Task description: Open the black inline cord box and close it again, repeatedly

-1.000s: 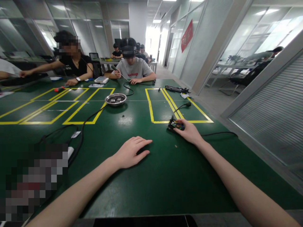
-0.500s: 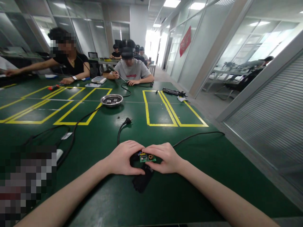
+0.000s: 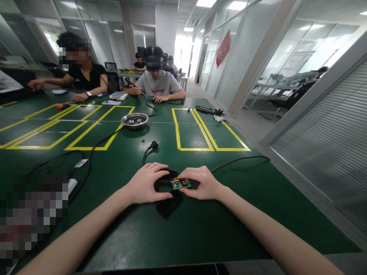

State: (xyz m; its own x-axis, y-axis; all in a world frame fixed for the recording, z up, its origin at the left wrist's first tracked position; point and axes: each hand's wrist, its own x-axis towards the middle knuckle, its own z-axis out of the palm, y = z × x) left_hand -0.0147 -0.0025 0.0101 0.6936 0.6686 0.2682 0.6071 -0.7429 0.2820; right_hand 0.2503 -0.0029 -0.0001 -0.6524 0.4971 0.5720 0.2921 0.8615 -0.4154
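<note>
My right hand (image 3: 203, 183) pinches a small green circuit board (image 3: 181, 184) by its right end, between thumb and fingers. On the board I see a copper-wound ring coil, a yellow part and blue wire at its left end. My left hand (image 3: 147, 184) curves around the board's left side, its thumb and fingers wide apart and short of the board. A dark casing (image 3: 172, 172) partly shows behind the board, by the left fingertips. Below the hands lies a dark shape (image 3: 169, 206), blurred, perhaps another casing part or a shadow.
A black power plug (image 3: 155, 144) lies beyond my left hand, its cord running back to it. Farther off stand a metal bowl (image 3: 134, 120) with metal parts and a folded black tripod (image 3: 209, 110). Cables cross the green table (image 3: 137, 244). Two people sit across from me.
My left fingers have come off the board and opened wider. The board has shifted slightly up and right with my right hand. Across the table, a person's tool has tilted.
</note>
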